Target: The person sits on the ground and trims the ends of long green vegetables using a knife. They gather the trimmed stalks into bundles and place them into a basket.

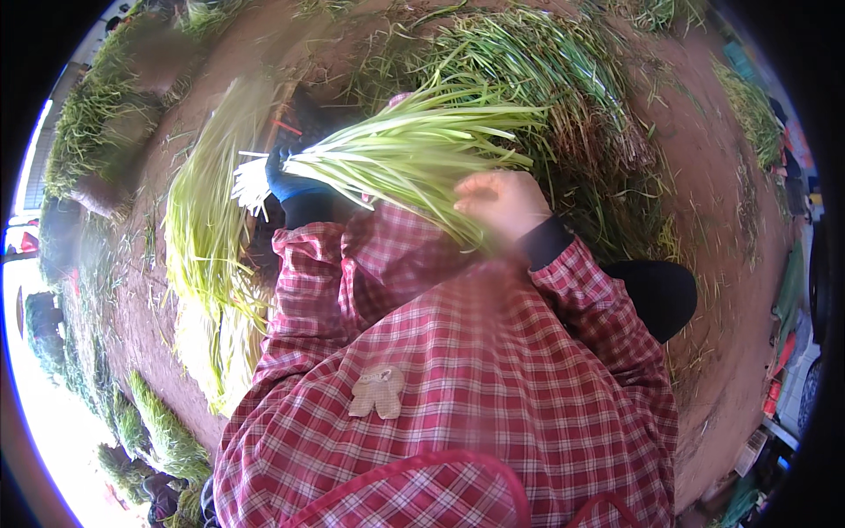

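Observation:
My left hand (pixel 290 181), in a blue glove, is closed around a bundle of pale green leafy stalks (pixel 409 142) that look like garlic chives. The white cut ends (pixel 251 185) stick out on the left of the glove, while the leaves fan out to the right over my lap. At the lower edge of the fan is my right hand (pixel 502 201), bare and slightly blurred, its fingers curled against the leaves. Whether it grips any of them is unclear. Close by on the left lie long heaps of similar pale stalks (pixel 211 198).
Beyond my right hand lies a large heap of untrimmed green stalks (pixel 548 86) with brown roots. More greens (pixel 99 119) lie along the left side. A black rounded object (pixel 653 294) is beside my right elbow. Plant scraps litter the brown floor (pixel 713 264).

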Demonstrator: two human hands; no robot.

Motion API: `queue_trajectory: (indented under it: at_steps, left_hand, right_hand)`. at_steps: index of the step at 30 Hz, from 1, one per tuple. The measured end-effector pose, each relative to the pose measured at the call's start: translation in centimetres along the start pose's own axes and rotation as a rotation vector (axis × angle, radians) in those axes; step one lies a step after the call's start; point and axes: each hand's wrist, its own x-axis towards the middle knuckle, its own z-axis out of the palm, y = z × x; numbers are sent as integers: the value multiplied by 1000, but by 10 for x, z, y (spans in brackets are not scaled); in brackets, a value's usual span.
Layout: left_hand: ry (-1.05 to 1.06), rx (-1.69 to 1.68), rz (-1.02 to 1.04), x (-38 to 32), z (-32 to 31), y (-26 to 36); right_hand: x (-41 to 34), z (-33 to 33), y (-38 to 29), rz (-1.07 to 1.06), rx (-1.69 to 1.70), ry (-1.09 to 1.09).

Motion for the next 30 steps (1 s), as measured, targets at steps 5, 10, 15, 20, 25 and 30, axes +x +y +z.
queue_trajectory:
  at_steps: [5, 10, 15, 20, 25, 30]
  left_hand:
    - [-18, 71, 65, 2, 2, 4]
    - [-94, -15, -36, -2, -1, 6]
    - [70, 79, 45, -3, -3, 0]
    - [39, 78, 4, -5, 0, 0]
    - [149, 199, 66, -13, 10, -1]
    - [83, 211, 63, -17, 15, -2]
  right_hand:
    - [18, 4, 12, 23, 544, 61]
    - [-6, -73, 40, 64, 136, 478]
    - [-72, -70, 10, 317, 258, 40]
    - [-58, 1, 13, -127, -338, 286]
    - [-29, 1, 36, -157, -116, 312]
    - [-42, -72, 24, 239, 289, 427]
